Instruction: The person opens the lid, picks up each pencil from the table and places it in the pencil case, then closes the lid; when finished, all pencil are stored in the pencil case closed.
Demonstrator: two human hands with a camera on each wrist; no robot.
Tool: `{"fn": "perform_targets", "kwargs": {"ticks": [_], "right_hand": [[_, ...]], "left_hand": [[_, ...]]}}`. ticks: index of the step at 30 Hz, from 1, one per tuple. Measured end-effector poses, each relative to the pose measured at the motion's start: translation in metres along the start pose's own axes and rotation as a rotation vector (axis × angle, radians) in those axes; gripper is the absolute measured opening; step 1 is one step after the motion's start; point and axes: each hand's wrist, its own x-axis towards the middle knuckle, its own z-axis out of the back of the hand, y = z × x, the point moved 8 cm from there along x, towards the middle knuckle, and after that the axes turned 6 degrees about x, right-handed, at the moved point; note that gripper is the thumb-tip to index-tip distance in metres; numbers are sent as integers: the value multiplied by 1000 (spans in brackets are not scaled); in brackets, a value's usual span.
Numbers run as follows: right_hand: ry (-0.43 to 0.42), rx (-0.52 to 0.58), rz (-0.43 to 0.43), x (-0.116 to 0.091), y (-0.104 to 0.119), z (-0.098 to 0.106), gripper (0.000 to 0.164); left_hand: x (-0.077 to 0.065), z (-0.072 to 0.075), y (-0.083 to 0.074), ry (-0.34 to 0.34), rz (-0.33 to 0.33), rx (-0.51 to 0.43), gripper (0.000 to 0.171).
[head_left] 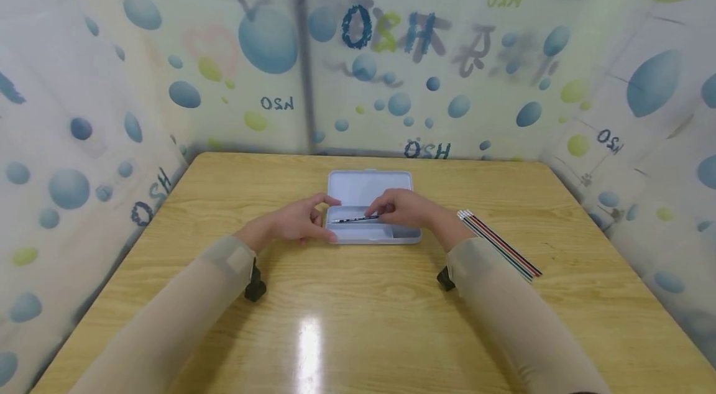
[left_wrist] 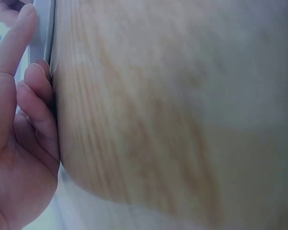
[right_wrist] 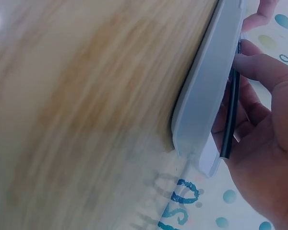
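Note:
A pale blue-grey pencil case [head_left: 358,233] lies on the table with its lid raised at the back. Between thumb and fingers my right hand [head_left: 407,207] pinches a black pencil [head_left: 352,219], slanting low over the case's long compartment. Its dark end [right_wrist: 226,148] sticks out below the fingers in the right wrist view. My left hand [head_left: 296,220] holds the case's left end, thumb at the front corner and index finger toward the hinge side. In the left wrist view, its other fingers [left_wrist: 38,105] bend near the table beside the case.
Several pencils [head_left: 500,245] with white ends, in red, black and green, lie side by side to the right of my right forearm. A patterned curtain [head_left: 369,102] surrounds the wooden table [head_left: 358,307] at the back and sides.

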Motion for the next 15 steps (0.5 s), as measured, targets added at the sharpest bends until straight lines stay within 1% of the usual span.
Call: {"fn": "perform_targets", "kwargs": {"ticks": [8, 11, 15], "right_hand": [[10, -30, 18, 1, 5, -3, 26], [9, -25, 10, 2, 4, -4, 25], [-13, -18, -12, 1, 0, -2, 25]], "left_hand": [[0, -1, -1, 2, -12, 3, 87], [0, -1, -1, -1, -11, 6, 88], [0, 0, 0, -4, -9, 4, 87]]}}
